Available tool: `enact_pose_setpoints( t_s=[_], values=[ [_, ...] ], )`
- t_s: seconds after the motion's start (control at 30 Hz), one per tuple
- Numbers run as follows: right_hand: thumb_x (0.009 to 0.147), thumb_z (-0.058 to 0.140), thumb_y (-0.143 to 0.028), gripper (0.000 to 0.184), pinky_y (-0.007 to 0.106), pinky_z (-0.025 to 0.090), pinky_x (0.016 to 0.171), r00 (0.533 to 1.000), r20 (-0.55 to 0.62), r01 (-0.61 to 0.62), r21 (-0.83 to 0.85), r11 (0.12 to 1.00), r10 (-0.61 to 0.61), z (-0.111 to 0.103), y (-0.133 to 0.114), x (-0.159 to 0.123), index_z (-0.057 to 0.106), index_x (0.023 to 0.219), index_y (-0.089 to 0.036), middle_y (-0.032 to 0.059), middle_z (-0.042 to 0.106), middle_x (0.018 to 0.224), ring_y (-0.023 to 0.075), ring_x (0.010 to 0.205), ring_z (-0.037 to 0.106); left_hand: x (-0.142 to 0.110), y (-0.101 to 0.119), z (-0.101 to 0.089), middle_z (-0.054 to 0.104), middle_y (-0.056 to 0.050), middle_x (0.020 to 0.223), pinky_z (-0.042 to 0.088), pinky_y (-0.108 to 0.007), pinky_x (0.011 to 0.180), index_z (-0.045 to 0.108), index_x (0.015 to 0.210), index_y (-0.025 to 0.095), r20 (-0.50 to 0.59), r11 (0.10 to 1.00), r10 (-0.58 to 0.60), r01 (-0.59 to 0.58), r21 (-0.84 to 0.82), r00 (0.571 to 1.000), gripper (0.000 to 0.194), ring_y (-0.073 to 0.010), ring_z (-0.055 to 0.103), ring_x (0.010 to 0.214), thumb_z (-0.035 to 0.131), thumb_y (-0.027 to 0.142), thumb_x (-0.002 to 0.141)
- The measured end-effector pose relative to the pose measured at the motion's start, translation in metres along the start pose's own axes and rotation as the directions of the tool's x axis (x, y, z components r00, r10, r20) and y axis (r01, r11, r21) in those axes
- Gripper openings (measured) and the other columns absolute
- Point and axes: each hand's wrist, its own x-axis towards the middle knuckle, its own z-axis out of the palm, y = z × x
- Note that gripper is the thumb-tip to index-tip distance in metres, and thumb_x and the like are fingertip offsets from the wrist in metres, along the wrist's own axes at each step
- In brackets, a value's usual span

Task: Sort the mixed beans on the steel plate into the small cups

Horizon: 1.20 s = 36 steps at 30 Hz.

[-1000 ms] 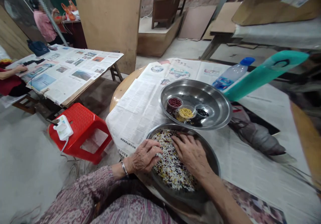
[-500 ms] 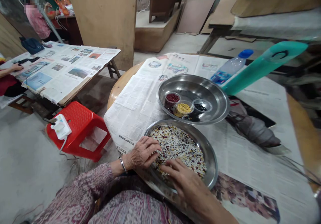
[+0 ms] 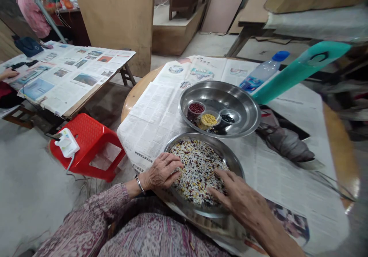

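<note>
A steel bowl (image 3: 233,160) in front of me holds a spread of white grains mixed with red, yellow and black beans (image 3: 198,168). Over its left rim rests my left hand (image 3: 164,170), fingers slightly bent and touching the mix, with nothing seen in its grasp. My right hand (image 3: 237,193) reaches across the right side, thumb and fingers apart, fingertips at the beans. Behind stands a wider steel basin (image 3: 248,113) with three clear cups: one of red beans (image 3: 196,107), one of yellow beans (image 3: 209,119), one of black beans (image 3: 227,118).
Newspaper (image 3: 149,115) covers the round table. Beyond the basin are a blue-capped bottle (image 3: 263,73), a long green object (image 3: 301,73) and a grey folded umbrella (image 3: 287,144). At left stand a red stool (image 3: 86,142) with a power strip (image 3: 67,142) and another table (image 3: 63,76); people sit there.
My right hand has moved right across the bowl, its fingers spreading apart and uncovering grains at the near middle. My left hand stays at the left rim. The view has shifted slightly.
</note>
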Motion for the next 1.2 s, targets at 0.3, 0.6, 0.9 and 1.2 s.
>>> enact_pose_setpoints(
  t_s=[0.3,0.6,0.9,1.2],
  values=[
    [0.081,0.047,-0.02,0.019,0.033,0.052,0.076,0.984,0.098,-0.174,0.429,0.886,0.146,0.029,-0.041,0.026,0.062,0.092,-0.022,0.0037,0.069,0.085,0.0187,0.078,0.064,0.0,0.0,0.0,0.062,-0.012,0.109,0.049,-0.041,0.093,0.055,0.111,0.015,-0.008,1.0,-0.008,0.008,-0.02,1.0,0.019,-0.0217,0.057,0.105,0.049,0.025,0.096],
    [0.083,0.056,-0.015,0.032,0.045,0.043,0.101,0.946,0.0,0.309,0.291,0.905,-0.323,0.024,-0.068,0.093,0.065,0.113,-0.018,0.0122,0.062,0.124,0.0268,0.118,0.049,0.003,0.003,-0.004,0.053,-0.016,0.117,0.047,-0.046,0.099,0.047,0.122,0.011,-0.097,0.999,0.002,-0.005,-0.037,0.995,0.033,-0.0267,0.05,0.116,0.051,0.027,0.094],
    [0.097,0.042,-0.029,0.026,0.04,0.044,0.086,0.996,0.033,0.091,-0.101,0.991,-0.088,0.015,-0.022,0.09,0.065,0.104,-0.018,0.0133,0.062,0.12,0.0274,0.108,0.052,0.003,0.002,-0.005,0.056,-0.014,0.115,0.048,-0.043,0.097,0.05,0.118,0.013,-0.051,1.0,0.0,-0.001,-0.009,0.999,0.027,-0.0245,0.053,0.111,0.05,0.027,0.095],
    [0.096,0.045,-0.025,0.021,0.03,0.051,0.084,0.976,0.166,0.041,0.498,0.866,-0.142,-0.005,-0.03,0.022,0.063,0.107,-0.023,0.0062,0.065,0.107,0.0156,0.094,0.063,0.004,0.005,-0.005,0.058,-0.013,0.112,0.049,-0.041,0.097,0.054,0.113,0.014,-0.029,1.0,-0.026,0.026,-0.009,0.999,0.021,-0.0224,0.054,0.109,0.05,0.025,0.095]
  ],
)
